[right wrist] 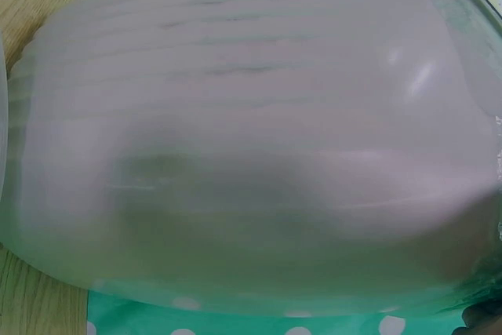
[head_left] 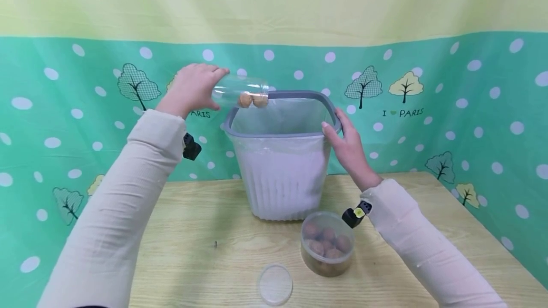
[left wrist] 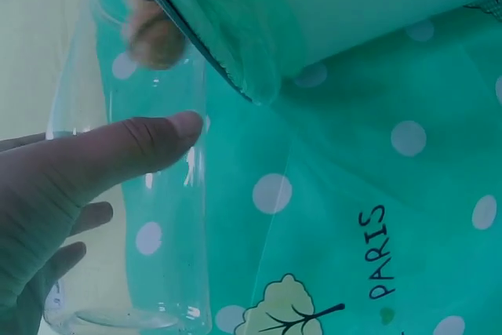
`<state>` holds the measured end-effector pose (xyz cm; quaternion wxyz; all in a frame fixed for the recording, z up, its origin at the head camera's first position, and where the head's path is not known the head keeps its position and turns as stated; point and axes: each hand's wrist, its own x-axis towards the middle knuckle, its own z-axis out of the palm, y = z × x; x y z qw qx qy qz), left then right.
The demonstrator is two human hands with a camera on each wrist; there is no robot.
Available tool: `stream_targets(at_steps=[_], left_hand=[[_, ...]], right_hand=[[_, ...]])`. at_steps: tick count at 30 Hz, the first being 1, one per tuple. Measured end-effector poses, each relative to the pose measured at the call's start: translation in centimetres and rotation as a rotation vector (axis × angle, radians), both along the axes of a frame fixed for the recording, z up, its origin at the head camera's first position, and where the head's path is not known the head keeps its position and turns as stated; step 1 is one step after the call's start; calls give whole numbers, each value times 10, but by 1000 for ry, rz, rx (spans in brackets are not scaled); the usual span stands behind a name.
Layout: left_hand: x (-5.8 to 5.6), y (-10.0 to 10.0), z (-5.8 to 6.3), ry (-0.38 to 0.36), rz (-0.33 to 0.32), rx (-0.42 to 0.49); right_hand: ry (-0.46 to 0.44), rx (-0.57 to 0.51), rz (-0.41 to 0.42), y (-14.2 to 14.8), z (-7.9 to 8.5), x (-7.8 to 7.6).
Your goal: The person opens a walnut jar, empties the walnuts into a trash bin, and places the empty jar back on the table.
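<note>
L hand [head_left: 194, 87] grips clear plastic cylindrical jar [head_left: 229, 87] sideways at left of white ribbed bin [head_left: 282, 175], so brown round balls [head_left: 252, 100] sit mouthward; R hand [head_left: 348, 144], fingers part-hidden, prob. clasps grey rim [head_left: 299, 94] for steadiness.

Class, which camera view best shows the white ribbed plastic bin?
The head view: it frames the bin from top to bottom. The left wrist view shows only part of it; the right wrist view, mainly its side.
</note>
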<state>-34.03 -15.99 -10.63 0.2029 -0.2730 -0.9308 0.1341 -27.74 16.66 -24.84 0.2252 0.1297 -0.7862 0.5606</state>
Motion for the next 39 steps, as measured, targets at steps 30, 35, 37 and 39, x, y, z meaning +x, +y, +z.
stream_targets(at_steps=[30,35,37,39], left_hand=[[4,0,1,66,-18,14],[6,4,1,145,-56,35],[6,5,1,154,-87,2],[5,7,0,157,-114,-24]], right_hand=[[14,14,-13,0,-1,-1],[0,8,1,-2,4,4],[-6,5,8,-6,10,13],[-12,1,12,-9,16,21]])
